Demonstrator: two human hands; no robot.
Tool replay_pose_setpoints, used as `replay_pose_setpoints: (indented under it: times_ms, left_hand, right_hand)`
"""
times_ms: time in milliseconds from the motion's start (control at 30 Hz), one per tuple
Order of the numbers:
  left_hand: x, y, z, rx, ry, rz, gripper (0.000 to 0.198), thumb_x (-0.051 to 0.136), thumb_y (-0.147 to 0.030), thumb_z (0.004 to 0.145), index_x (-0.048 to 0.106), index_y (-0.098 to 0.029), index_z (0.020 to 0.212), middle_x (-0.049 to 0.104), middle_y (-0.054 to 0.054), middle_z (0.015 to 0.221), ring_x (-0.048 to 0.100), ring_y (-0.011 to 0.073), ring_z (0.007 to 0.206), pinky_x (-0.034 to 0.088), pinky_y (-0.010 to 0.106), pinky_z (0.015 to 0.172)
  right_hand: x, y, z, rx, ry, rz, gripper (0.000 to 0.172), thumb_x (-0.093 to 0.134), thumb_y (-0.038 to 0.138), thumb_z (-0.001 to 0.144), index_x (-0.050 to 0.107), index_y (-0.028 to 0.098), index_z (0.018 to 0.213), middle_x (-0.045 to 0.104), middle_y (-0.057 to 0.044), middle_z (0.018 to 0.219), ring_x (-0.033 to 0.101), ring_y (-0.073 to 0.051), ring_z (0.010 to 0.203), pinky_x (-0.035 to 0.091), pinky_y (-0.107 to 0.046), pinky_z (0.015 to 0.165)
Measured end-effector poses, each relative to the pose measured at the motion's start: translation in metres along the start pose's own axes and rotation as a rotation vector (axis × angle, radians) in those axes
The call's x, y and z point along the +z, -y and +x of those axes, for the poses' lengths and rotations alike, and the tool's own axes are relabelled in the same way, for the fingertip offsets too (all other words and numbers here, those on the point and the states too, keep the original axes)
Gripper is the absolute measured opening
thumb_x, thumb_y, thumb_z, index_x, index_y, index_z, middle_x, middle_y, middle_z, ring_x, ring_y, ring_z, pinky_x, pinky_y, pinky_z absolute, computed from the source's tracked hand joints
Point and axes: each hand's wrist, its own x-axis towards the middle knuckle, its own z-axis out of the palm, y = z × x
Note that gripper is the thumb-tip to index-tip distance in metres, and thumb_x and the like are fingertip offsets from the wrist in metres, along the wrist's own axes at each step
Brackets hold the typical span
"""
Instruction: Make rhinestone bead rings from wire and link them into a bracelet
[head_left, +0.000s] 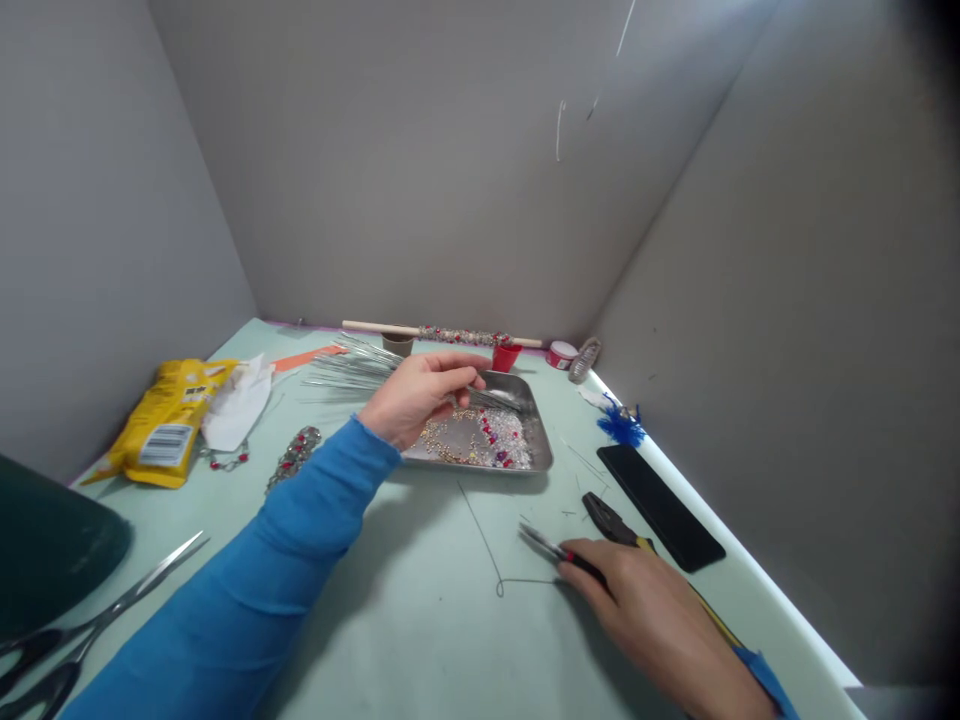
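My left hand [431, 395] hovers over the metal tray [546, 455], its index finger stretched out and the other fingers partly curled; I see nothing held in it. Gold, clear and red beads [502, 440] lie in the tray. Thin silver wires [352, 368] fan out behind the left wrist, partly hidden by the hand. In my right hand [637, 600] are slim-nosed pliers [544, 541] with red and black handles, closed in the fingers. A thin wire with a small loop [500, 589] lies on the table, one end reaching the right hand's fingers.
Combination pliers [607, 518] and a black flat case [661, 507] lie at the right. Scissors [112, 615], a dark green container [52, 540] and a yellow packet [169, 420] stand left. A beaded stick [465, 337] lies along the back, near a red cup [506, 357].
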Motion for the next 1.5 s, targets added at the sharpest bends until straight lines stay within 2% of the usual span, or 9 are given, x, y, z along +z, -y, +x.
replay_pose_setpoints:
  times_ms: [133, 200, 367, 667, 833, 967, 1067, 1333, 1500]
  left_hand:
    - [0.001, 0.001, -0.001, 0.059, -0.009, 0.115, 0.024, 0.064, -0.027, 0.072, 0.067, -0.015, 0.093, 0.057, 0.001, 0.068, 0.039, 0.0053, 0.049, 0.024, 0.020, 0.044]
    - [0.004, -0.001, -0.003, 0.094, -0.016, 0.169, 0.019, 0.062, -0.026, 0.073, 0.066, -0.014, 0.087, 0.053, -0.001, 0.061, 0.036, 0.0053, 0.046, 0.022, 0.021, 0.042]
    - [0.011, -0.014, -0.008, 0.144, -0.086, 0.233, 0.005, 0.054, -0.019, 0.076, 0.056, -0.015, 0.074, 0.054, -0.002, 0.061, 0.034, 0.0045, 0.042, 0.023, 0.021, 0.041]
    - [-0.005, -0.013, 0.002, 0.336, -0.327, 0.182, 0.014, 0.051, -0.029, 0.079, 0.057, -0.017, 0.084, 0.046, -0.005, 0.057, 0.042, 0.0079, 0.051, 0.034, 0.020, 0.050]
    - [-0.010, -0.015, 0.013, 0.376, -0.497, 0.214, 0.016, 0.053, -0.030, 0.078, 0.058, -0.017, 0.085, 0.048, -0.004, 0.057, 0.045, 0.0089, 0.053, 0.037, 0.020, 0.052]
    - [-0.014, -0.030, 0.018, 0.284, -0.370, 0.166, 0.011, 0.054, -0.025, 0.075, 0.059, -0.016, 0.078, 0.047, -0.005, 0.051, 0.040, 0.0069, 0.046, 0.031, 0.019, 0.046]
    - [-0.016, -0.042, 0.016, 0.210, -0.302, 0.186, 0.007, 0.054, -0.021, 0.074, 0.057, -0.015, 0.072, 0.049, -0.005, 0.053, 0.032, 0.0038, 0.040, 0.024, 0.018, 0.041]
    - [-0.020, -0.043, 0.015, 0.183, -0.316, 0.296, 0.015, 0.054, -0.026, 0.074, 0.052, -0.016, 0.064, 0.041, -0.006, 0.048, 0.028, 0.0046, 0.042, 0.017, 0.020, 0.040]
    - [-0.020, -0.042, 0.015, 0.189, -0.350, 0.377, 0.017, 0.051, -0.022, 0.073, 0.047, -0.016, 0.058, 0.038, -0.007, 0.047, 0.029, 0.0055, 0.044, 0.019, 0.020, 0.042]
  right_hand:
    - [-0.018, -0.001, 0.006, 0.039, -0.099, 0.299, 0.024, 0.051, 0.043, 0.083, 0.068, 0.026, 0.090, 0.066, -0.007, 0.088, 0.060, -0.025, 0.081, 0.046, -0.038, 0.073]
    - [-0.026, 0.006, 0.015, 0.107, -0.135, 0.598, 0.027, 0.053, 0.042, 0.083, 0.065, 0.026, 0.101, 0.064, -0.008, 0.104, 0.059, -0.025, 0.091, 0.047, -0.041, 0.081]
    - [-0.023, 0.042, 0.054, 0.025, 0.034, 1.450, 0.029, 0.044, 0.038, 0.089, 0.059, 0.023, 0.108, 0.059, -0.007, 0.120, 0.051, -0.025, 0.115, 0.045, -0.045, 0.093]
    - [-0.003, 0.123, 0.113, -0.133, 0.148, 1.704, 0.021, 0.052, 0.030, 0.086, 0.060, 0.021, 0.103, 0.060, -0.007, 0.115, 0.051, -0.023, 0.113, 0.045, -0.041, 0.089]
    - [0.010, 0.146, 0.133, -0.159, 0.165, 1.841, 0.021, 0.056, 0.025, 0.083, 0.061, 0.021, 0.102, 0.063, -0.005, 0.106, 0.057, -0.018, 0.098, 0.046, -0.034, 0.084]
    - [0.003, 0.138, 0.147, -0.137, 0.087, 1.708, 0.021, 0.056, 0.031, 0.082, 0.061, 0.018, 0.098, 0.065, -0.006, 0.097, 0.060, -0.019, 0.085, 0.048, -0.035, 0.076]
    - [-0.007, 0.125, 0.154, -0.219, 0.027, 1.476, 0.028, 0.052, 0.036, 0.085, 0.058, 0.022, 0.108, 0.063, -0.005, 0.102, 0.059, -0.020, 0.086, 0.047, -0.035, 0.077]
    - [-0.019, 0.103, 0.161, -0.355, -0.238, 0.644, 0.030, 0.042, 0.037, 0.090, 0.056, 0.029, 0.115, 0.060, -0.002, 0.105, 0.054, -0.020, 0.097, 0.040, -0.037, 0.087]
    - [-0.019, 0.100, 0.156, -0.382, -0.345, 0.418, 0.029, 0.040, 0.033, 0.091, 0.055, 0.026, 0.116, 0.056, -0.004, 0.101, 0.052, -0.019, 0.098, 0.040, -0.034, 0.086]
